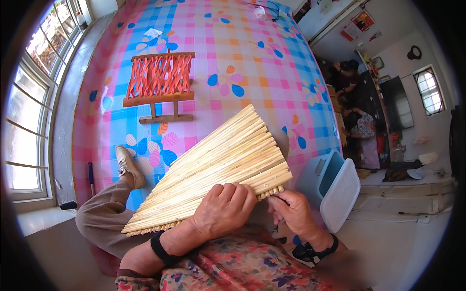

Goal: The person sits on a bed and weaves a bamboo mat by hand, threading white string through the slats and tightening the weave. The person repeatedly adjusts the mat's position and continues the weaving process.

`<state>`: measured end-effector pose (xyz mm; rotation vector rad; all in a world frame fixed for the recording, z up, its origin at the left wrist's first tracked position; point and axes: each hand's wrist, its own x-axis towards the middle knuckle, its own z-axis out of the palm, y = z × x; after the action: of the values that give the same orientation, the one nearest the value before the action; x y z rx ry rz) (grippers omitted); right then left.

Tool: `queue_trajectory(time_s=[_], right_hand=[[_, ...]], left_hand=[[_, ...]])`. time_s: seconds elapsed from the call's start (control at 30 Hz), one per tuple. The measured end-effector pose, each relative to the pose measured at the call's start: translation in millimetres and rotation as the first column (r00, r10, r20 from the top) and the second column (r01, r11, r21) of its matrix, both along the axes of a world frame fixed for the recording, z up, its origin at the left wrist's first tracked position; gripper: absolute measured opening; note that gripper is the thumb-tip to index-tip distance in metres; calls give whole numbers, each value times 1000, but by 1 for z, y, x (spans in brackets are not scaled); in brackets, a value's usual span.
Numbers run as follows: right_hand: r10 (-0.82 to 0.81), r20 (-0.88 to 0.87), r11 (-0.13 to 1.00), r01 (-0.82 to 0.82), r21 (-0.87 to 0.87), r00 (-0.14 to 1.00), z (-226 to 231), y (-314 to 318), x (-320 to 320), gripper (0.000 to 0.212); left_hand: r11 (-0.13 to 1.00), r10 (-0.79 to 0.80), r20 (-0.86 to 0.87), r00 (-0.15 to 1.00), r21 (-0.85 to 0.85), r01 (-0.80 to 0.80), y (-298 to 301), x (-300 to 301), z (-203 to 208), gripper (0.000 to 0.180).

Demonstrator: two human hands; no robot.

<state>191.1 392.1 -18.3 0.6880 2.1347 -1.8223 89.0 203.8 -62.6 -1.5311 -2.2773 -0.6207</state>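
A mat of pale straw-coloured stalks (218, 162), laid side by side, rests slanted across my lap, wider toward the far left. Along its near edge, the ends of a second row of stalks show underneath. My left hand (223, 208) is closed over the near edge, knuckles up, its fingertips partly hidden. At the right corner, my right hand (293, 213) is closed in a pinch against the stalk ends; what sits between its fingertips is too small to make out. A black band circles my left wrist and a dark watch my right.
A wooden frame (158, 97) wound with red strips stands on the checked, leaf-patterned sheet (233, 58). To my right is a blue bin (310, 179) with a pale lid (341, 194) leaning on it. Barred windows line the left; two people are at the far right.
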Motion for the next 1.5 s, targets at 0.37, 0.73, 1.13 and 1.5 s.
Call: queue_trajectory(time_s=[0.37,0.73,1.13,1.5], right_hand=[[80,111,995,-86,49,991,16,3,9,20],[219,-81,901,-170,398,972,14,8,6,21],[306,-101,863,-232,448,947,14,11,-6,24],[325,-108,860,-247,446,939,9,11,-9,23]], left_hand=[[998,29,18,999,48,-30,-5,-4,0,28],[1000,-1,22,1000,10,1,-5,-9,4,24],[999,-26,61,998,-16,27,-4,-14,3,26],[999,-46,58,997,-16,47,-2,-16,2,27]])
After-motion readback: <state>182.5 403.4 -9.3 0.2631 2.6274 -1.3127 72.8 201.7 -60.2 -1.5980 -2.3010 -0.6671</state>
